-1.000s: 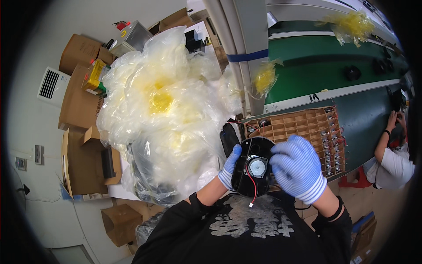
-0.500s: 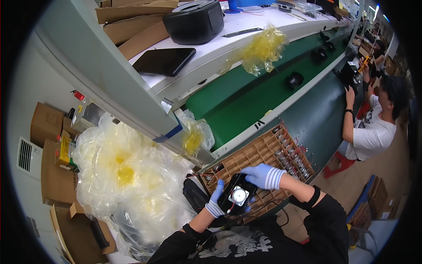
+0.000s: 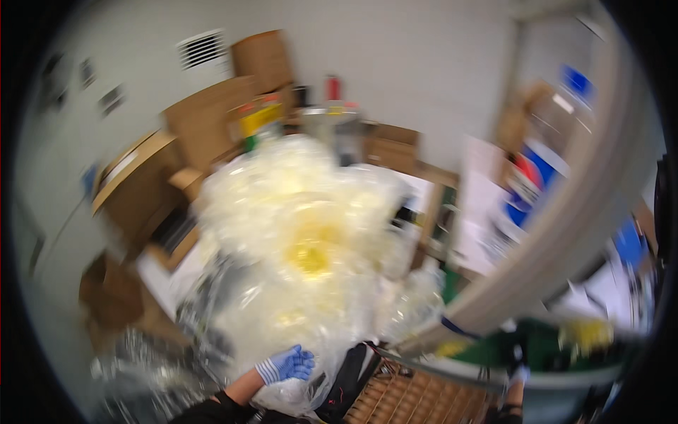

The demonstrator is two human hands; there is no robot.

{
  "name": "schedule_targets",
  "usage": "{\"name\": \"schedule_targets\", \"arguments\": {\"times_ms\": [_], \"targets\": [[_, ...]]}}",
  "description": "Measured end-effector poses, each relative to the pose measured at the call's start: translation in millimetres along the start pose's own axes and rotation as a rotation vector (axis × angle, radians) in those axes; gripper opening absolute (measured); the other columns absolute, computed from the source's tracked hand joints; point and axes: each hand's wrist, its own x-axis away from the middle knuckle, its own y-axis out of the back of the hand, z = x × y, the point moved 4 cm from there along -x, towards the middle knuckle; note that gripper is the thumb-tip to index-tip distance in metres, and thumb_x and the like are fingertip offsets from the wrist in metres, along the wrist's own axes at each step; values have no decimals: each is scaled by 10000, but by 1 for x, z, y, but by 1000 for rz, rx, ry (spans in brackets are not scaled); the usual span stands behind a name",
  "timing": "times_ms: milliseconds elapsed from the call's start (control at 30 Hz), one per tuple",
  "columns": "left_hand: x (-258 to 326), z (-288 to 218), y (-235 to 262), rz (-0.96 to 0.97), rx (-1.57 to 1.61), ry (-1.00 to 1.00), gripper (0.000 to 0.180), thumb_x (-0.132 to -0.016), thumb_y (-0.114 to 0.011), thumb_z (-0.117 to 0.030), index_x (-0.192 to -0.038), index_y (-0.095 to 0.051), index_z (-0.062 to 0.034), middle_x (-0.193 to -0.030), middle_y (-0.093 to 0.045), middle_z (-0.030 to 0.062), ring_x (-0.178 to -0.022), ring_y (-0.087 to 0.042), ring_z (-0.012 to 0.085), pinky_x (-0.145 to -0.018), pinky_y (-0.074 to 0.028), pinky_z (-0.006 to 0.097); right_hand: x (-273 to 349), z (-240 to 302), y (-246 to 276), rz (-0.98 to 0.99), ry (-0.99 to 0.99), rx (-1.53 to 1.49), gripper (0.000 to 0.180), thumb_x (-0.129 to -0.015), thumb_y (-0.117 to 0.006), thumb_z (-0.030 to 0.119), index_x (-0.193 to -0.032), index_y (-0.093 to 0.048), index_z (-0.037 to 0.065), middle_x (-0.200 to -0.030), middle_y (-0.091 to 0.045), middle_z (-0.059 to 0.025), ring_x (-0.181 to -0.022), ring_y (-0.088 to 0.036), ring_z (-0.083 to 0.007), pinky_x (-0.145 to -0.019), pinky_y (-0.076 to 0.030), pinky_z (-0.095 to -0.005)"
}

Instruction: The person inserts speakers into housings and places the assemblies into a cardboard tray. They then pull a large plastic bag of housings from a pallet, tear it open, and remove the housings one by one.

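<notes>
The left hand [image 3: 286, 364] – fingers loosely curled, nothing visible inside – was at the near side of the plastic bags [image 3: 300, 233]. To the right, a dark object [image 3: 519, 348] adjoined the right hand [image 3: 519, 374] – too blurred to tell if gripped.

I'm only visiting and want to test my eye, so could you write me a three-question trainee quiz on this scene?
1. True or false: the left hand is bare.
2. Which is nearest that hand? (a) the wall vent (b) the pile of clear plastic (c) the yellow container
3. Fill in: the divided cardboard tray shows at the ____ edge of the picture.

Key: 1. False; it wears a blue glove. 2. b. 3. Lower.
</notes>
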Motion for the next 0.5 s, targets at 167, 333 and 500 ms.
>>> {"name": "schedule_targets", "arguments": {"times_ms": [167,333,500], "targets": [[48,-18,12,-608,-747,11,397,-914,-439,-403,-1061,-524,-44,-749,-564,46,-476,-519,127,-435,-460,268,-58,115,80,-93,242,-68,295,-847,-529,250,-1094,-576,96,-998,-618,-133,-946,-573,-200,-793,-440,-318],[52,-14,22,-676,-644,-111,357,-915,-446,-359,-1085,-527,-56,-690,-532,37,-450,-480,115,-398,-417,261,-84,98,56,-82,211,-335,245,-857,-514,243,-1026,-590,82,-968,-624,-118,-943,-569,-206,-843,-412,-331],[7,-40,-35,-288,-789,-376,371,-928,-445,-348,-1128,-509,-42,-637,-502,30,-458,-467,95,-430,-387,225,-78,-40,-27,-97,-39,-695,217,-867,-499,235,-958,-604,68,-938,-630,-104,-941,-565,-212,-894,-384,-343]]}}
